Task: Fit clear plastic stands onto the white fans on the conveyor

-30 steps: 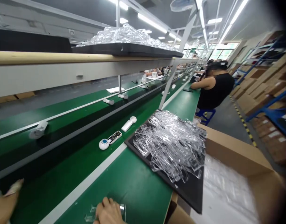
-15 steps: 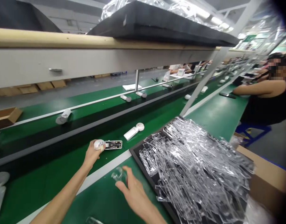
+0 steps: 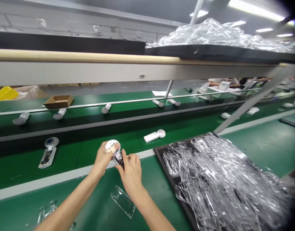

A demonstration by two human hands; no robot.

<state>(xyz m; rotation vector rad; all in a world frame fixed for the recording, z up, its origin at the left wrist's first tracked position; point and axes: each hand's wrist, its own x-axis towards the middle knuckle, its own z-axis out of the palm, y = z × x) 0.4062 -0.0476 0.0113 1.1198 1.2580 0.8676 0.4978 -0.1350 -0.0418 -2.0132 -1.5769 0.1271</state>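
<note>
My left hand (image 3: 102, 159) is closed round the head of a white handheld fan (image 3: 111, 145), a finger cover showing on the thumb. The fan's handle casing is uncovered and shows dark inner parts. My right hand (image 3: 132, 173) grips this handle from the right, and its fingers hide the lower end. Below the hands, a clear plastic frame (image 3: 123, 201) lies flat on the green bench. More clear plastic pieces (image 3: 46, 211) lie at the lower left, partly behind my left forearm.
A black tray (image 3: 173, 186) heaped with clear plastic frames stands on the right. On the green belt are an opened fan (image 3: 48, 152) and a white fan (image 3: 154, 136). A slanted metal post (image 3: 248, 101) and an overhead shelf rail (image 3: 89, 71) cross the view.
The view has turned left. My right hand, which held a clear plastic piece apart from the fan, is now on the fan's handle. The fan has come off the belt towards me.
</note>
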